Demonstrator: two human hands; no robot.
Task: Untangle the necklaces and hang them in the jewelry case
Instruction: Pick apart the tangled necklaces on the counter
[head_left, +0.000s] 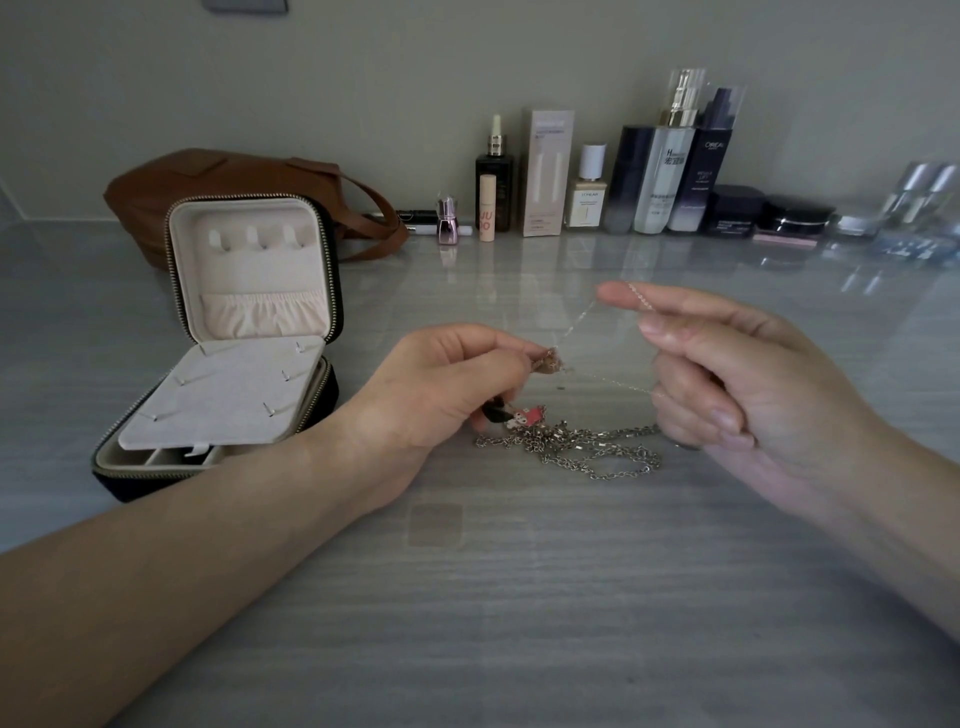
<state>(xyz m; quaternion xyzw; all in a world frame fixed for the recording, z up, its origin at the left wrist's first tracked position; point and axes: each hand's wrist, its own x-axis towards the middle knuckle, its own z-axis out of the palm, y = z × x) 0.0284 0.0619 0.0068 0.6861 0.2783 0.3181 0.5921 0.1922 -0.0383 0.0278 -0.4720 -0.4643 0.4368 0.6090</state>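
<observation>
A heap of tangled silver chains (587, 447) with a pink charm (530, 417) lies on the grey table between my hands. My left hand (447, 384) pinches a small brownish pendant (548, 361) just above the heap. A thin silver chain (576, 325) runs from that pendant up to my right hand (727, 379), which pinches it between thumb and forefinger; a second strand crosses lower to the same hand. The open jewelry case (332, 291) stands at the left with its cream lid upright and a grey insert panel (223, 395) lying over the base.
A brown leather bag (208, 182) sits behind the case. Several cosmetic bottles, boxes and jars (649, 182) line the wall at the back right. The table (519, 597) stretches toward me below the hands.
</observation>
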